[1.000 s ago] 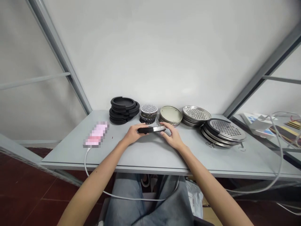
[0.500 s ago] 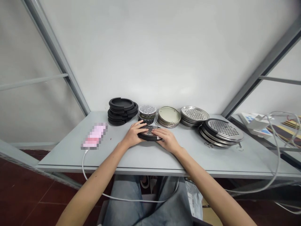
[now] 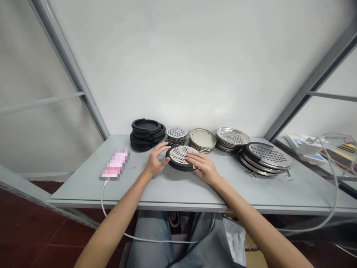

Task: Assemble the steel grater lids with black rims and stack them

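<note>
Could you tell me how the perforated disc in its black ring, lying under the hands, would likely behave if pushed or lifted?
The perforated disc looks like thin metal, so probably stiff and fairly light. It lies flat on the grey table, so it should slide rather than roll or tip. The black ring may add grip. The right hand rests on it; the left hand touches its edge.
</note>
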The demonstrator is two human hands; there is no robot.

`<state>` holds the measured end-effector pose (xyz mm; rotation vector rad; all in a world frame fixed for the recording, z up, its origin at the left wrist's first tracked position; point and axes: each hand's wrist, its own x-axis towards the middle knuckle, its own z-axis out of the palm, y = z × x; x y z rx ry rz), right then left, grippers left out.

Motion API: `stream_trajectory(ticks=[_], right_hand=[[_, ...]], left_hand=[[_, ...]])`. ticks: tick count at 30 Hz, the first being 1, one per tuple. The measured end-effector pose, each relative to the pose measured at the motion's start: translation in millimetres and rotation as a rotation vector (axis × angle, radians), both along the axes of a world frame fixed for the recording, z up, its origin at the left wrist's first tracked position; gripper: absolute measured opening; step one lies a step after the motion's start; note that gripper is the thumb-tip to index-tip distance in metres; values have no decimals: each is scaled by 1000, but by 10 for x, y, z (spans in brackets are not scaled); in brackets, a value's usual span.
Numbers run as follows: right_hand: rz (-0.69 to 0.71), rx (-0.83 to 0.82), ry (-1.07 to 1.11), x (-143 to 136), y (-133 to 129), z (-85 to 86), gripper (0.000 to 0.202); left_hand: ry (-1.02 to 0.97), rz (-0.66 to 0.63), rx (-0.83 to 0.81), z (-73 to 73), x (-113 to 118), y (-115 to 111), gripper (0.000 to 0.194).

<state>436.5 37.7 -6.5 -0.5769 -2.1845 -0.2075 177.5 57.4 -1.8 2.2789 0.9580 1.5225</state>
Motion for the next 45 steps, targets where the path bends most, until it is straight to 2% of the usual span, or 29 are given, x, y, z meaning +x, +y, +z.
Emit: stream_trajectory(ticks=[4, 9, 13, 17, 22, 26, 33, 41, 45], right_hand=[[-72, 126, 3, 264, -188, 109, 46], [-329, 276, 95, 919, -406, 212, 58], [-527, 333, 75, 1541, -488, 370, 52], [-696, 383, 34, 2124, -448, 553, 40], [-842, 377, -38, 2626, -342, 617, 27], [-864, 357, -136, 2746, -307, 501, 27], [-890, 290, -147, 2701, -253, 276, 27], [-759, 12, -58, 2664, -324, 249, 38], [-755, -35, -72, 2632, -365, 231, 41]], left_hand=[[27, 42, 31, -55, -11, 8, 47], [75, 28, 8, -85, 20, 12, 41], [84, 35, -52, -102, 34, 28, 37], [61, 43, -112, -131, 39, 44, 35], [71, 41, -183, -166, 28, 40, 40], [83, 27, -213, -162, 30, 26, 46], [-13, 42, -345, -102, 79, -1, 49], [-8, -4, -415, -140, 71, 4, 50], [-20, -33, -427, -134, 70, -4, 50]])
